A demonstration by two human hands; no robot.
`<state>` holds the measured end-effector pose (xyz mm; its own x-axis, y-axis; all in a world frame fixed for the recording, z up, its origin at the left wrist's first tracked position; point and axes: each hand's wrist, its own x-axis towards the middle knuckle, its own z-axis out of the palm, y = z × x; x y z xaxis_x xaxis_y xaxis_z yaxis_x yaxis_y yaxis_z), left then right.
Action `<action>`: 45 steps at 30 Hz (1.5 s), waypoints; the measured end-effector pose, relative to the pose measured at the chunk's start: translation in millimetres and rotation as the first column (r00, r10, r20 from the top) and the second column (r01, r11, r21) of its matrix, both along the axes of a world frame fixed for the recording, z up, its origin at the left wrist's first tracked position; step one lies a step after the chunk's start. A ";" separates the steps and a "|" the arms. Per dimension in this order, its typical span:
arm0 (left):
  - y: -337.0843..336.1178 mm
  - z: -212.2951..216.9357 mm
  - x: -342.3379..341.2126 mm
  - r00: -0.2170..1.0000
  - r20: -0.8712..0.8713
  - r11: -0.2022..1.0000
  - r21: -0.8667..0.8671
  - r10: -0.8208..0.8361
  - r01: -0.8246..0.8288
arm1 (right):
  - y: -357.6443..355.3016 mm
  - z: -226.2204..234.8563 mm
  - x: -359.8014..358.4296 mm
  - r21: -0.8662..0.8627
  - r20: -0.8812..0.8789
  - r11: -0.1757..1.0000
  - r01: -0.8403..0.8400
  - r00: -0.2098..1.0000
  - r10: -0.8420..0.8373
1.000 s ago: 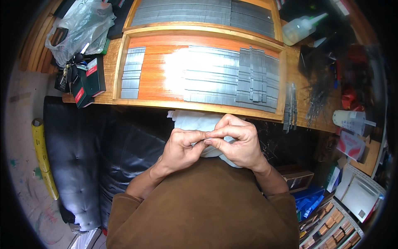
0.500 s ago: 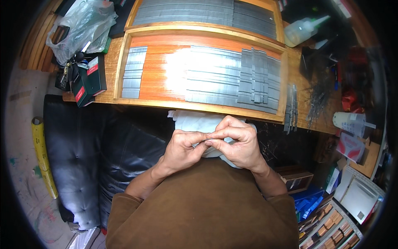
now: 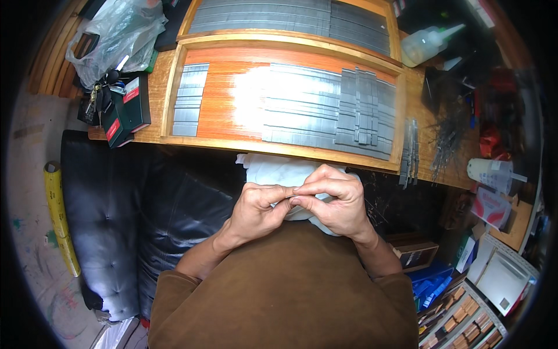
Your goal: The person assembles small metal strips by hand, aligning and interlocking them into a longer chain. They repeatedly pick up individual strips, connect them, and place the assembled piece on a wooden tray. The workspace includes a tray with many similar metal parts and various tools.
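Right now your left hand (image 3: 256, 212) and right hand (image 3: 337, 203) meet at the centre of the frame, just above your brown sleeves, and both press against a white cloth (image 3: 273, 171) bunched beneath them. Your fingers (image 3: 273, 195) are curled in and pinched together, tip to tip, as if closed on something small and thin between them; what that is stays hidden behind the knuckles, so I cannot tell whether it is one of the metal strips or only a fold of the cloth. The cloth itself lies below the near edge of the wooden surface (image 3: 433, 157), over the black padded seat (image 3: 116, 221) that fills the left of the frame.

Above your hands sits a shallow wooden tray (image 3: 174, 87) with an orange floor. Along its left side a short column of grey metal strips (image 3: 189, 99) is laid, and a much wider bed of strips (image 3: 325, 110) covers its middle and right, some crossed upright over the others. A bare orange band still shows between the two groups, so by my reading the tray is well filled but not full. A second tray (image 3: 390, 35) at the top of the frame looks covered nearly edge to edge. A few loose strips (image 3: 410, 154) lie on the surface just right of the tray, near a tangle of thin wires (image 3: 447, 142), which suggests pieces remain to be handled. A squeeze bottle (image 3: 427, 42) rests at the upper right.
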<state>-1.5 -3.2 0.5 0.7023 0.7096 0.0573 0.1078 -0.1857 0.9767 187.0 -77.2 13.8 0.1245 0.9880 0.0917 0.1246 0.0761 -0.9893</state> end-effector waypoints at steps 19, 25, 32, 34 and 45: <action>0.5 4.2 0.5 0.999 -0.022 1.000 -0.012 -0.025 0.025 | 1.2 1.4 2.3 0.033 -0.009 0.999 0.012 1.000 -0.011; -0.2 3.7 1.8 1.000 -0.021 0.999 -0.030 -0.023 0.023 | 0.2 1.9 3.2 0.043 0.000 0.999 0.021 1.000 -0.021; 1.5 2.3 1.1 0.999 -0.033 0.999 -0.015 -0.031 0.030 | 1.1 4.8 3.7 0.050 0.058 0.999 0.000 0.998 -0.002; 1.3 2.2 1.1 0.999 -0.035 0.999 -0.017 -0.028 0.027 | -0.4 4.5 3.4 0.024 0.047 1.000 -0.003 0.999 0.002; 0.2 0.7 4.9 0.999 0.035 0.999 -0.047 0.027 -0.025 | -1.5 4.7 2.7 0.028 0.044 0.999 0.043 0.998 -0.044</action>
<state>3.4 -3.0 1.2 0.6817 0.7301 0.0486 0.0769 -0.1376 0.9875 189.8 -78.7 18.5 0.1622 0.9788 0.1248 0.1726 0.0964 -0.9803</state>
